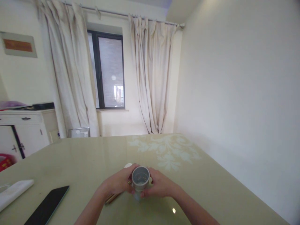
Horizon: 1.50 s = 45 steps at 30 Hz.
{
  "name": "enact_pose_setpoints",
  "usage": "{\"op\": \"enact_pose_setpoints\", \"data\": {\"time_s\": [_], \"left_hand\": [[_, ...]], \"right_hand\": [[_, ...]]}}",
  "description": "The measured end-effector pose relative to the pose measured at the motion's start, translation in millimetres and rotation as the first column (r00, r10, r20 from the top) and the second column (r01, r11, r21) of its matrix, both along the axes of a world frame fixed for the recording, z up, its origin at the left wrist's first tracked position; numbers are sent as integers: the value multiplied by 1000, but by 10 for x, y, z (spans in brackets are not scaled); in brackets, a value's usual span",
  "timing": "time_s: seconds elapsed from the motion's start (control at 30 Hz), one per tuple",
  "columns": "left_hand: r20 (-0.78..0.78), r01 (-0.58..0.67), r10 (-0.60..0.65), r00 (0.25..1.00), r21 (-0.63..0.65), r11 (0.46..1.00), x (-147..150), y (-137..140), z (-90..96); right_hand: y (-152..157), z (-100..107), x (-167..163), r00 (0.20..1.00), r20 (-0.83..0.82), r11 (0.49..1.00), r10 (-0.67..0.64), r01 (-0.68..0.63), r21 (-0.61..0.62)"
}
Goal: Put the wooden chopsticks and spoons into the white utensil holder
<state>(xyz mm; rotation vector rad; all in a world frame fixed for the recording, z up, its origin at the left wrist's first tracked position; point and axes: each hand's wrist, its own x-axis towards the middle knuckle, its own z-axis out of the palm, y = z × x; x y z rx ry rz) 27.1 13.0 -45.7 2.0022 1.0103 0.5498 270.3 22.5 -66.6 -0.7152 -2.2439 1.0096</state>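
A grey cup stands upright at the near middle of the table, its round mouth facing up toward me. My left hand wraps round its left side, and my right hand closes on its right side with thumb and fingers. Something small and speckled shows inside the cup, too unclear to name. Several thin brown sticks lie on the table beneath my left hand, partly hidden by it. Just beyond that hand is a small white round thing, also partly covered.
The glossy green table has a pale leaf pattern toward its far right. A dark flat tablet-like thing and a white object lie at the left. Behind are a white cabinet, curtains and a window; a wall borders the right.
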Motion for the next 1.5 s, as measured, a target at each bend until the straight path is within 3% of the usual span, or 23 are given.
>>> {"op": "enact_pose_setpoints", "data": {"time_s": [0.1, 0.17, 0.2, 0.27, 0.33, 0.4, 0.47, 0.57, 0.67, 0.8, 1.13, 1.5], "left_hand": [[90, 43, -39, 995, -41, 998, -58, -78, -109], [45, -81, 78, 996, 63, 995, -145, -99, -235], [-2, -208, 211, 977, 171, 963, -195, -96, -317], [-89, -360, 433, 897, 422, 832, -288, -66, -508], [-153, -381, 553, 819, 575, 724, -351, -22, -701], [-214, -346, 603, 768, 654, 673, -376, 19, -858], [-293, -310, 617, 730, 663, 682, -376, 55, -955], [-408, -287, 587, 699, 592, 753, -375, 108, -1003], [-449, -260, 529, 720, 532, 806, -396, 158, -991], [-468, -232, 485, 739, 499, 835, -421, 191, -980], [-430, -177, 426, 796, 508, 843, -440, 14, -1041], [-422, -115, 372, 827, 520, 846, -371, -521, -1026]], "right_hand": [[-139, -70, 70, 994, -108, 997, 35, -42, -65], [-230, -111, 119, 994, -104, 994, 27, -38, -101], [-271, -128, 143, 996, -90, 993, 17, -27, -111], [-339, -151, 184, 998, -68, 991, 0, -9, -132], [-390, -168, 210, 997, -76, 988, -16, 4, -153], [-425, -187, 223, 995, -92, 986, -25, 9, -168], [-452, -209, 230, 995, -99, 983, -26, 7, -181], [-496, -238, 244, 995, -93, 979, -27, 7, -203], [-561, -244, 269, 994, -105, 978, -28, 6, -206], [-648, -232, 302, 991, -123, 975, -45, 17, -222], [-784, -330, 360, 977, -205, 989, -56, 26, -143], [-799, -408, 397, 972, -218, 996, -88, 81, -40]]}}
